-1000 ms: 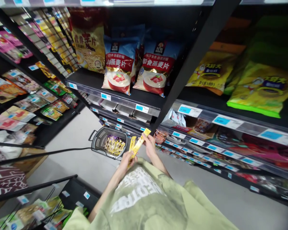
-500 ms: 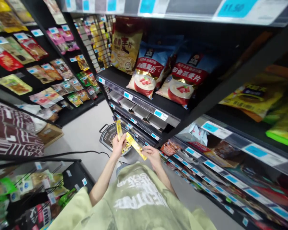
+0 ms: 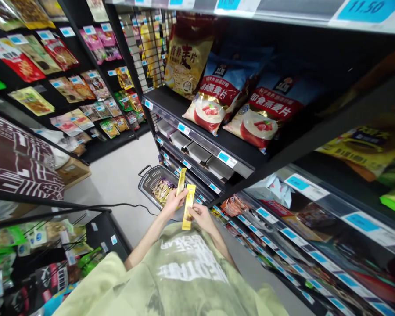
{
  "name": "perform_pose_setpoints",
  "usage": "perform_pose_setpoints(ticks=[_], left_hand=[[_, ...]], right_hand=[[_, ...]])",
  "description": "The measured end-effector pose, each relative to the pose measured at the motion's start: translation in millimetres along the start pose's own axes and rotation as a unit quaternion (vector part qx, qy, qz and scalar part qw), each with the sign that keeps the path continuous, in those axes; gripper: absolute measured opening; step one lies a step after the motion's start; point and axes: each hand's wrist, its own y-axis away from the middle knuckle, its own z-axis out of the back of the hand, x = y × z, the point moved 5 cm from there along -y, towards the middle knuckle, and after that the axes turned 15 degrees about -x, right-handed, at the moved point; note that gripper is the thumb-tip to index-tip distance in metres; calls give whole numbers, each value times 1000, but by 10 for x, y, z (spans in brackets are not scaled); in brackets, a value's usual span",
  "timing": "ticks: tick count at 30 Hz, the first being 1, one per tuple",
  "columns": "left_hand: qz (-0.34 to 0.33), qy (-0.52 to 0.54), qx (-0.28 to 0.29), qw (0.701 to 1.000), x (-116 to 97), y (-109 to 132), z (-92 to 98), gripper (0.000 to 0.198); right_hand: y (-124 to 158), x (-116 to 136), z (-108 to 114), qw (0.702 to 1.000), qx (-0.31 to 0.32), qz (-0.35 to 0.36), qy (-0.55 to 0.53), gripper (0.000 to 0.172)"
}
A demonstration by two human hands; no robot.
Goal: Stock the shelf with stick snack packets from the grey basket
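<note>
- The left hand (image 3: 174, 203) pinches a slim yellow packet (image 3: 181, 176) just below the frame's centre; its fingertips seem to touch a second packet (image 3: 188, 204) beside it.
- The right hand (image 3: 201, 217) pinches that second packet between thumb and fingers.
- Half a second ago the second packet slanted toward lower right; now it stands nearly upright in the frame, the hands closer together, so neither hand seems free for anything else.
- Just left of the hands, the basket (image 3: 147, 181) shows more of its small packets (image 3: 162, 189); the left hand and its packet overlap its right part.
- A labelled shelf (image 3: 181, 128) crowds the basket's right side, oat bags (image 3: 210, 97) above.
- A black cord (image 3: 123, 204) crosses the floor, lower left.
</note>
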Motion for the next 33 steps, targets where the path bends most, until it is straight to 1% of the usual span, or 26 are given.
perform_pose_setpoints(ticks=[3,6,11,16,24,30,33], left_hand=[[7,-12,13,1000,67,60,3,52],[4,-26,25,999,93,95,-28,48],[2,-48,21,999,166,77,-69,44],[15,-61,-3,998,250,33,-41,42],[8,-65,-45,997,270,-9,16,38],[21,-43,-43,998,273,44,-5,38],[35,-21,-38,998,287,47,-13,40]], right_hand=[[-42,12,43,999,-34,22,-14,42],[-65,9,70,997,-65,33,-27,44],[-80,15,125,993,-108,32,-35,46],[-104,14,100,995,-95,16,-36,46],[-166,-79,64,996,-85,-8,-32,47],[-139,-72,55,995,-88,-22,-35,46],[-135,-79,67,994,-85,-40,-47,42]])
